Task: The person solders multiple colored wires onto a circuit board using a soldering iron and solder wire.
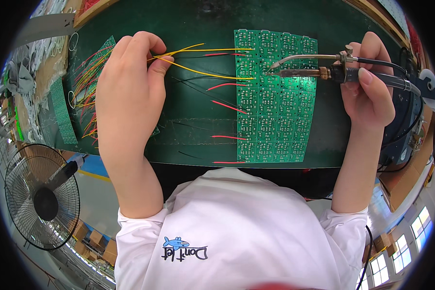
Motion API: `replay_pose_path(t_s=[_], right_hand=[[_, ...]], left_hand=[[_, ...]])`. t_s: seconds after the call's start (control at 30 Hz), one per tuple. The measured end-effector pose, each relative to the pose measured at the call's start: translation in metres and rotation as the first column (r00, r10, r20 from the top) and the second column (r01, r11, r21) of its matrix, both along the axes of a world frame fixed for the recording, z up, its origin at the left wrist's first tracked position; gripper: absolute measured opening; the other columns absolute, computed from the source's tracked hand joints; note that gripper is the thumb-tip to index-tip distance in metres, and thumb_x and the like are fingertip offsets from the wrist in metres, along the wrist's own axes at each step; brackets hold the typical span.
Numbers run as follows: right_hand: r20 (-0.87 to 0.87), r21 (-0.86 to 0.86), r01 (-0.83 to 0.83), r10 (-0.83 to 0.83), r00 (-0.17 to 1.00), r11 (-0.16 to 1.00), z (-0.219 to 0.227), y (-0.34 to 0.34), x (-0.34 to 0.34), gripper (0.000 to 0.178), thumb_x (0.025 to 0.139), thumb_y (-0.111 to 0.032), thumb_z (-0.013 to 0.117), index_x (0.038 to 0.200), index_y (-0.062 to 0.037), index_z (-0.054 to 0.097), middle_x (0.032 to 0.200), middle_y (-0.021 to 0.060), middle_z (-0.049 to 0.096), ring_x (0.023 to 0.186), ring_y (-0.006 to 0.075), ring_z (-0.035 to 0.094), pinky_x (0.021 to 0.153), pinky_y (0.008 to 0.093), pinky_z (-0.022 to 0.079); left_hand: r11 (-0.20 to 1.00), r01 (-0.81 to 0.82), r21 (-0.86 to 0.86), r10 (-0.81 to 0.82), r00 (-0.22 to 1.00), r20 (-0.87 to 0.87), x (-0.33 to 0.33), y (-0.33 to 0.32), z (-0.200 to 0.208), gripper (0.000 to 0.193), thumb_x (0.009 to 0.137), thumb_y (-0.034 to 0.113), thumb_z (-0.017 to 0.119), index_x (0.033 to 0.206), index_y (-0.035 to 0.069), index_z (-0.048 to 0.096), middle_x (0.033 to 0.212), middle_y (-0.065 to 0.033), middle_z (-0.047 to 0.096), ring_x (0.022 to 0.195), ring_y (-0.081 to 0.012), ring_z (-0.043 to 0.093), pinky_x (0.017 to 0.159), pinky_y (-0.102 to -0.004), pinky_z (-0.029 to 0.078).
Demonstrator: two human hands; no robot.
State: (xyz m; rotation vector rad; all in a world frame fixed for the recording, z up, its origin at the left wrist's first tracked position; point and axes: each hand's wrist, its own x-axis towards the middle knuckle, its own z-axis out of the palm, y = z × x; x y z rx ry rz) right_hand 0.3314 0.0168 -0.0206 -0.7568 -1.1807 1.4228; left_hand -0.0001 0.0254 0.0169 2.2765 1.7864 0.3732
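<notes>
Head view, and the left hand (130, 82) is over the left half of the worktop (198, 19), thumb and fingertips pinching yellow wires (193, 71) that stretch across to the left edge of the green circuit panel (275, 104)! That panel runs right down to the worktop's near edge. Toward the right edge, the right hand (369, 92) grips a soldering iron (299, 73), tip over the panel beside a curved metal tube (304, 56); contact can't be told. Red wires (224, 105) stick out leftward, and a multicoloured wire bundle (91, 79) lies near the worktop's left edge
</notes>
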Motion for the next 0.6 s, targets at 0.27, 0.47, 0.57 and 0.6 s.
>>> replay_pose_path(t_s=[0.27, 0.47, 0.57, 0.6], right_hand=[[0.009, -0.013, -0.025, 0.025, 1.0, 1.0, 0.002, 0.002, 0.002, 0.023, 0.084, -0.012, 0.062, 0.087, -0.0075, 0.04, 0.074, 0.0023, 0.046, 0.061, 0.0047, 0.037, 0.057, 0.0172, 0.032], [-0.019, -0.047, -0.024, 0.023, 1.0, 0.999, 0.002, 0.001, -0.001, 0.02, 0.083, -0.012, 0.062, 0.086, -0.0066, 0.043, 0.072, 0.001, 0.044, 0.058, 0.0039, 0.035, 0.055, 0.0184, 0.032], [-0.021, -0.062, -0.018, 0.016, 1.0, 0.998, 0.002, 0.001, -0.001, 0.02, 0.083, -0.012, 0.063, 0.086, -0.0067, 0.043, 0.072, 0.0008, 0.045, 0.058, 0.0038, 0.035, 0.054, 0.0186, 0.03], [-0.022, -0.069, -0.017, 0.016, 1.0, 0.997, 0.002, 0.0, 0.001, 0.02, 0.084, -0.012, 0.063, 0.087, -0.0067, 0.043, 0.072, 0.0007, 0.045, 0.058, 0.0037, 0.035, 0.054, 0.0188, 0.03]], left_hand=[[0.978, 0.162, 0.128, -0.133, 0.969, -0.208, -0.013, 0.015, 0.008, 0.007, 0.09, 0.001, 0.059, 0.095, 0.002, 0.053, 0.085, -0.0126, 0.057, 0.08, -0.0326, 0.057, 0.072, -0.0409, 0.046], [0.984, 0.155, 0.087, -0.145, 0.984, -0.104, -0.049, 0.03, 0.031, 0.017, 0.094, 0.004, 0.057, 0.111, 0.006, 0.061, 0.082, -0.0079, 0.06, 0.074, -0.0185, 0.058, 0.069, -0.0316, 0.048], [0.971, -0.026, 0.239, 0.031, 0.999, -0.017, -0.057, 0.027, 0.036, 0.011, 0.094, 0.008, 0.058, 0.103, 0.006, 0.064, 0.079, -0.0145, 0.063, 0.076, -0.035, 0.062, 0.075, -0.0427, 0.05], [0.941, -0.016, 0.338, 0.039, 0.997, -0.061, -0.064, 0.025, 0.041, 0.01, 0.096, 0.01, 0.057, 0.1, 0.005, 0.064, 0.075, -0.0104, 0.06, 0.065, -0.0266, 0.058, 0.066, -0.0367, 0.047]])
